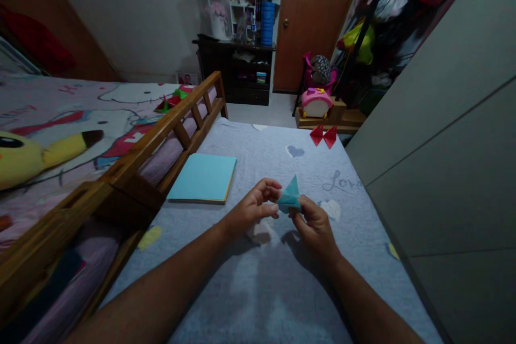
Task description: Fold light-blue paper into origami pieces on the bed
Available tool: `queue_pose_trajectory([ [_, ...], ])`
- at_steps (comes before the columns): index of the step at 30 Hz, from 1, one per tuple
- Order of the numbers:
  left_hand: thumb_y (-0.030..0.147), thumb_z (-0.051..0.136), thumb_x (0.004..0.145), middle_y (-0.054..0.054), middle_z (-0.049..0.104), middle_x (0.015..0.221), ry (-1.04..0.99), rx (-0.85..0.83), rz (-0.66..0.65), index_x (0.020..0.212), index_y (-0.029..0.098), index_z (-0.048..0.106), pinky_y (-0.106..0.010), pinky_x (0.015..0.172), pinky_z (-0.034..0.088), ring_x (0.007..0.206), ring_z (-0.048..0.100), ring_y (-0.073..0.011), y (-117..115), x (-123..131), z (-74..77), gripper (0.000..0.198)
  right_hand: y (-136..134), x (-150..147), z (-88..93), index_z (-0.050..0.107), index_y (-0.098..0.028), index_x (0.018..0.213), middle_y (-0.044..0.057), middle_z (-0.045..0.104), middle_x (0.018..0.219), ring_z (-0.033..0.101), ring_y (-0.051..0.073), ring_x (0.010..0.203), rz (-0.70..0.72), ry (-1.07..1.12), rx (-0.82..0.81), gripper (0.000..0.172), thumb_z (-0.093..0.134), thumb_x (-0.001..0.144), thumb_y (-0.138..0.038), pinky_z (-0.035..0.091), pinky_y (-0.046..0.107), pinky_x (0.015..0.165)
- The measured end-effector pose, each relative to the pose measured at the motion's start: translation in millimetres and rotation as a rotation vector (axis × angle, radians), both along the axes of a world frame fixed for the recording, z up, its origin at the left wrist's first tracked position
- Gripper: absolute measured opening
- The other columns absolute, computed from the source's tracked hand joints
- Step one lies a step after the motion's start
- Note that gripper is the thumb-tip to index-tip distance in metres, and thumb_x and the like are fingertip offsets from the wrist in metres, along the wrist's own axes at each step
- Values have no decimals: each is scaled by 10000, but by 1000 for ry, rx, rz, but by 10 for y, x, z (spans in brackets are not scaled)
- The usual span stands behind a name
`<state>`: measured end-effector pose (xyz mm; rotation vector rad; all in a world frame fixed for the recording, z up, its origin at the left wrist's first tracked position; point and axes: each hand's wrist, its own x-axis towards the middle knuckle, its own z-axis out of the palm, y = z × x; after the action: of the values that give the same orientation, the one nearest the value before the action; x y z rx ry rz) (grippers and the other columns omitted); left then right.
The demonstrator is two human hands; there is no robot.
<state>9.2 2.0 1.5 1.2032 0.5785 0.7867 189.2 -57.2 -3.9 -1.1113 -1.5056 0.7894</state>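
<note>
Above the bed [209, 285], the right hand [316, 226] pinches folded blue paper [289, 199]. Beside it curves the left hand [253, 205], grip parted.

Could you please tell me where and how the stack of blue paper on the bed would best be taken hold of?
Probably by its right edge, coming from the right: the stack of blue paper lies flat, its thickness shows there, and its left side faces the wooden rail. The left hand is nearer; thumb on top, fingers against that edge should suit.
</note>
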Motion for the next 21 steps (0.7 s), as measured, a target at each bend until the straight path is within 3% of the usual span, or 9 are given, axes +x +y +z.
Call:
queue_pose_trajectory([
  [3,255,743,761,-41,625,1013,139,272,67,1065,222,602,-268,783,494,969,601,-185,-9,-4,10,337,-3,5,-2,703,-242,935,29,658,851,598,187,794,-4,3,17,140,578,888,-201,456,313,751],
  [5,242,689,819,-39,634,920,241,440,119,932,191,645,-278,788,482,887,602,-172,-5,-4,33,132,-20,11,2,709,-254,991,38,671,895,607,204,844,19,11,21,189,569,877,-199,462,334,790],
  [7,242,653,852,-38,633,828,287,551,169,829,175,660,-281,763,471,800,597,-164,4,-9,57,71,-41,23,-4,707,-255,1022,48,676,950,611,224,903,72,58,-6,221,562,858,-223,460,355,833],
  [10,256,656,859,-48,643,791,293,622,220,781,169,665,-281,736,468,761,602,-168,19,-27,75,117,-51,42,-47,659,-238,1045,57,668,984,609,243,944,122,271,-69,241,557,844,-324,464,371,857],
  [14,256,636,883,-64,674,813,314,685,202,800,176,675,-290,759,478,784,626,-177,17,-38,59,121,4,48,-79,538,-259,1029,34,649,950,606,203,856,-25,520,-96,216,581,851,-373,485,345,804],
  [18,197,602,881,-63,681,828,366,778,123,825,190,685,-287,772,479,808,639,-179,-10,-16,16,101,63,33,-17,557,-252,1025,-12,605,823,565,157,715,-31,446,-255,350,733,745,-368,468,269,659],
  [21,164,589,865,-65,684,836,393,823,90,845,191,693,-282,766,478,812,640,-180,-23,4,-20,109,80,16,18,616,-205,886,-42,551,656,487,121,571,25,350,-431,324,791,691,-396,401,240,548],
])
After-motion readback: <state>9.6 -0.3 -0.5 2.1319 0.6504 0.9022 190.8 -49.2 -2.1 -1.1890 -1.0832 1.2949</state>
